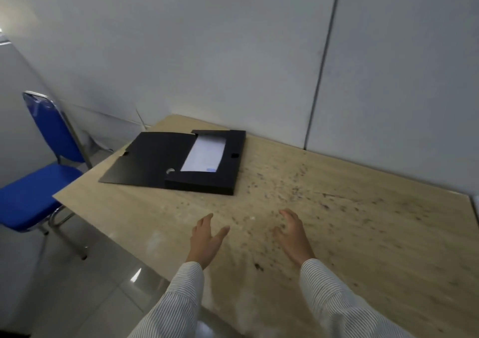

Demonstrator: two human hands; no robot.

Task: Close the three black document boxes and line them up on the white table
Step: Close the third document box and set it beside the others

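One black document box (204, 161) is in view, lying open at the far left of the desk (363, 234), its lid flap (145, 158) spread flat leftward and white papers (203, 153) showing. My left hand (206, 239) and right hand (295, 236) hover spread and empty, well short of it. I'd lift the flap's outer edge and fold it over squarely (papers tucked first).

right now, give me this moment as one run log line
left hand: open, empty | right hand: open, empty | black document box: lid open, white paper inside, untouched | beige speckled table: one box seen
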